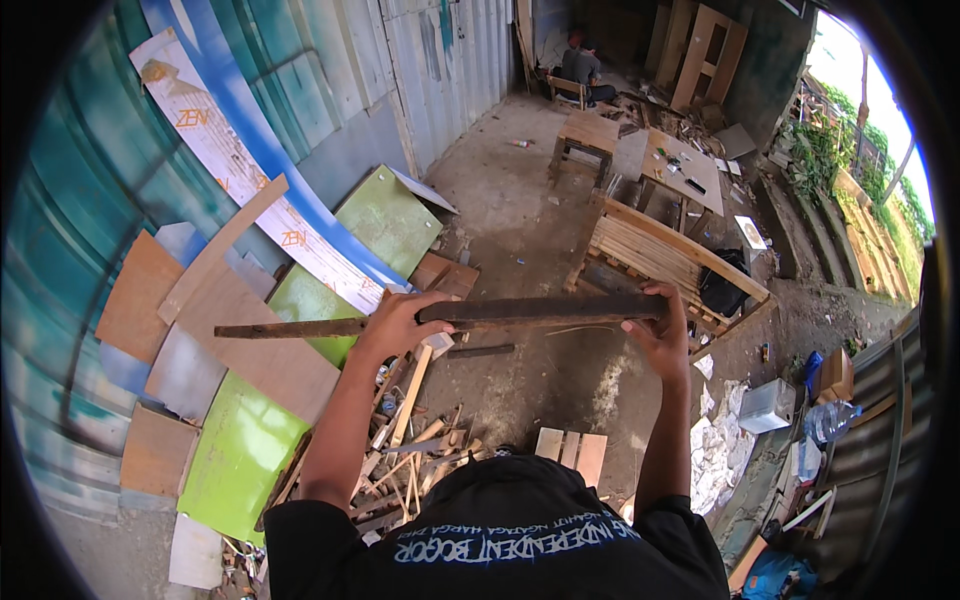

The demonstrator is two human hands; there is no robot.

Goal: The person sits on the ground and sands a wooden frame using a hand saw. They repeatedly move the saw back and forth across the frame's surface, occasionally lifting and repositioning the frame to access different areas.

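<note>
Across the middle of the view I hold a dark wooden batten level in front of me. My left hand grips its left end with the fingers wrapped round. At the other end my right hand is closed on it, fingers over the top and thumb below. A longer, thinner brown wooden strip lies just under the batten and sticks out left past my left hand. Whether the two pieces are joined I cannot tell. Below my left forearm lies a heap of wood offcuts.
Green boards and a long white panel lean on the corrugated wall at left. A slatted wooden bench and a work table stand ahead right. Another person sits far back. A clear plastic bottle lies at right.
</note>
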